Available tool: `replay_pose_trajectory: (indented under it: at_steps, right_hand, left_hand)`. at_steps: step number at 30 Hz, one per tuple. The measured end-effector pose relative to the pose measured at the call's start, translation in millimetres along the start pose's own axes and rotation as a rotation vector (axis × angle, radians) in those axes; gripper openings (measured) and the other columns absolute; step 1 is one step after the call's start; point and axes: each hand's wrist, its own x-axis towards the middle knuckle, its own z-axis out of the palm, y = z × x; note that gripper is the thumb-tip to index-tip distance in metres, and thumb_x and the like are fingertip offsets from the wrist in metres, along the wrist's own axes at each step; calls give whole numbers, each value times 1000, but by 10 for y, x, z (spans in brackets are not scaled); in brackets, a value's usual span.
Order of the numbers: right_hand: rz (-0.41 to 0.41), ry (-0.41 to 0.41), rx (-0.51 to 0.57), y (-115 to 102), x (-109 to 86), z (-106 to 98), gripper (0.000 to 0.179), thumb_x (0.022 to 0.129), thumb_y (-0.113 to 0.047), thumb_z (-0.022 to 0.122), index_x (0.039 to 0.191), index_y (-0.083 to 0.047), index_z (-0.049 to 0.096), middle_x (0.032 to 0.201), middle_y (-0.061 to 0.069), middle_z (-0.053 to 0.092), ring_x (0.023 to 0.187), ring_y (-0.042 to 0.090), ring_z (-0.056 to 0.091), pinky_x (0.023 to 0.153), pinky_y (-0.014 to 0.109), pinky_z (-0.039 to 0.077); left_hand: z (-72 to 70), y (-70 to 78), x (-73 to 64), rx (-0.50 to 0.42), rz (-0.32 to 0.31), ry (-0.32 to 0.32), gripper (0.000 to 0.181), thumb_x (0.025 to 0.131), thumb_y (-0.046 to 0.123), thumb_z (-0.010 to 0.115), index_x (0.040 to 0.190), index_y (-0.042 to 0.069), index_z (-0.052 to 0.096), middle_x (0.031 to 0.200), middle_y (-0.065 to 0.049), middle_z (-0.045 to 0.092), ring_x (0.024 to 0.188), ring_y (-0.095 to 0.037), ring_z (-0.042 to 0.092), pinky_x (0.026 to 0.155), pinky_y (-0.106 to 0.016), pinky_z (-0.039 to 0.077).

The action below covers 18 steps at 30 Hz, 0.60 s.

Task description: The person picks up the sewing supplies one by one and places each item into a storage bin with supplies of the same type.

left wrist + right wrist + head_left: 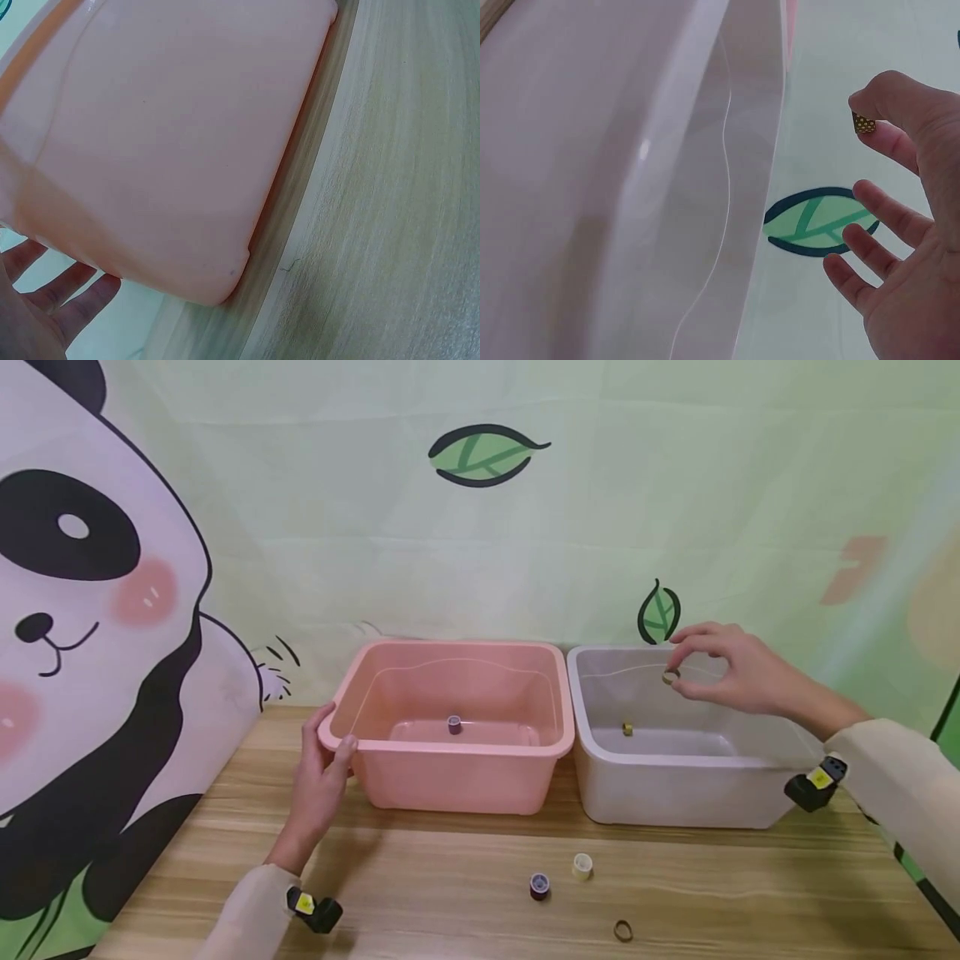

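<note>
My right hand point(738, 672) is raised over the white basin point(675, 762), pinching a small gold ring point(864, 122) between thumb and index finger. In the right wrist view, the ring shows a dotted surface and the other fingers are spread apart. A second gold ring point(627, 729) lies inside the white basin. At the left front corner of the pink basin point(457, 777), my left hand point(318, 785) holds the rim, thumb at the front and fingers along the side. Inside the pink basin is a small purple-grey spool-like piece point(454, 724).
On the wooden table point(420, 877) before the basins are a dark spool-like piece point(539, 886), a white one point(582, 866) and a thin brownish ring point(622, 931). The basins stand side by side against a printed backdrop point(360, 510) with a panda and leaves.
</note>
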Motion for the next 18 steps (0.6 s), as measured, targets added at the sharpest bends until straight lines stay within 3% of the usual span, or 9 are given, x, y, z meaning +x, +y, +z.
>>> replay_pose_trajectory:
  at_steps: [12, 18]
  right_hand:
    - [70, -126, -25, 133, 197, -32, 14, 88, -15, 80, 101, -14, 75, 138, 25, 58, 132, 47, 47, 108, 72, 34]
    - [81, -151, -25, 184, 277, -24, 13, 89, -16, 80, 101, -16, 75, 136, 24, 59, 130, 44, 50, 107, 69, 36]
  left_hand:
    - [2, -4, 2, 6, 10, 0, 62, 107, 38, 53, 160, 34, 20, 163, -4, 32, 136, -35, 49, 91, -29, 56]
    - [-3, 2, -2, 2, 12, -3, 63, 108, 37, 53, 160, 35, 18, 164, -4, 32, 136, -35, 48, 90, -29, 56]
